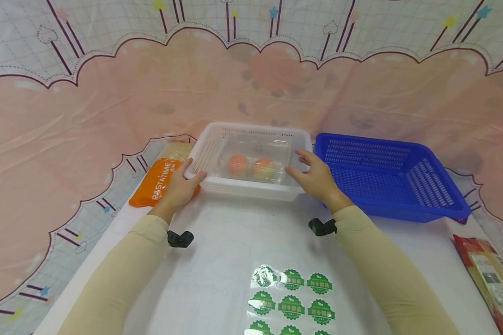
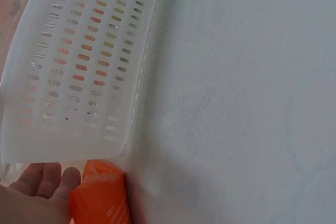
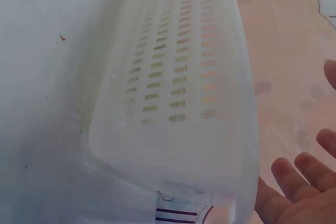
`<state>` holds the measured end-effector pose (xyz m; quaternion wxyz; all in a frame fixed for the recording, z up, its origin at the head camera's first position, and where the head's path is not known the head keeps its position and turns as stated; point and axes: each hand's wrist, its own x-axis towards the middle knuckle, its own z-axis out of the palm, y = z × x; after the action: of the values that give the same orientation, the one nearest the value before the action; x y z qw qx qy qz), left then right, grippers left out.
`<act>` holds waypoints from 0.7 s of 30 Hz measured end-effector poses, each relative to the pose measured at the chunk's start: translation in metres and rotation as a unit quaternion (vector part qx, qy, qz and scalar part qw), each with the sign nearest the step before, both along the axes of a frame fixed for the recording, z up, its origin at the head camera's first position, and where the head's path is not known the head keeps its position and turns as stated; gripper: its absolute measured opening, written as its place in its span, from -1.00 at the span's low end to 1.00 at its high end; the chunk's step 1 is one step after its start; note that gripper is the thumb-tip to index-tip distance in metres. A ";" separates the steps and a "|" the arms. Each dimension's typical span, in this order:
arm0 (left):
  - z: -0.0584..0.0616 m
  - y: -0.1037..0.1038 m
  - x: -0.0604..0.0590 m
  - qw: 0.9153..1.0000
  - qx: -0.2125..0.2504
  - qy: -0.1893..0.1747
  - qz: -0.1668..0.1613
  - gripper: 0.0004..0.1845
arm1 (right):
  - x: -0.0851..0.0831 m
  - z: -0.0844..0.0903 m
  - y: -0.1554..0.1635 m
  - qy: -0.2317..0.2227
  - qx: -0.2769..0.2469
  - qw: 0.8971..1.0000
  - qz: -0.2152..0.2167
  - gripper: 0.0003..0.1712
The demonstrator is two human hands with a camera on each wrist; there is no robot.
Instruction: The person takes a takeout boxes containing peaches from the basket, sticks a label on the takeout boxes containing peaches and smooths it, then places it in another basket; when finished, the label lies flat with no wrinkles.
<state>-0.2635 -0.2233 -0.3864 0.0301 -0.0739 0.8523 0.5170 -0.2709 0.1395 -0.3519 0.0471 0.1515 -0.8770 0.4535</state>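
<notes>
A white perforated basket (image 1: 251,191) stands at the back of the table. Inside it lies a clear plastic box (image 1: 255,144) holding two reddish-yellow round fruits (image 1: 263,167). My left hand (image 1: 181,186) holds the basket's left front corner, its thumb over the rim and its fingers (image 2: 50,179) along the outer side. At the right end, my right hand (image 1: 316,177) is spread over the basket's rim, fingers apart and gripping nothing. In the right wrist view its fingers (image 3: 294,179) show beyond the white wall.
An orange PASTATIME bag (image 1: 161,181) lies left of the white basket. To the right stands a blue basket (image 1: 396,186). A sheet of green round stickers (image 1: 291,302) is on the near table. A red-and-yellow packet (image 1: 488,279) lies at the right edge. Patterned cloth (image 1: 234,83) hangs behind.
</notes>
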 end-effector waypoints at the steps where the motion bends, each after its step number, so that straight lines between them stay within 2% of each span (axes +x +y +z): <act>1: 0.000 0.000 0.000 1.000 -0.001 0.001 0.001 -0.10 | -0.001 0.000 -0.002 -0.004 0.002 1.000 -0.001 -0.23; 12: -0.004 0.002 -0.001 1.000 0.006 0.002 0.005 -0.11 | -0.010 -0.006 -0.014 -0.055 0.022 0.998 0.013 -0.13; 21: -0.003 0.002 0.002 1.000 0.005 -0.001 0.007 -0.13 | -0.018 -0.005 -0.018 -0.077 0.044 0.996 0.002 -0.10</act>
<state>-0.2614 -0.2216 -0.3895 0.0277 -0.0797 0.8494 0.5210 -0.2893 0.1217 -0.3569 -0.0279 0.1201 -0.8968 0.4250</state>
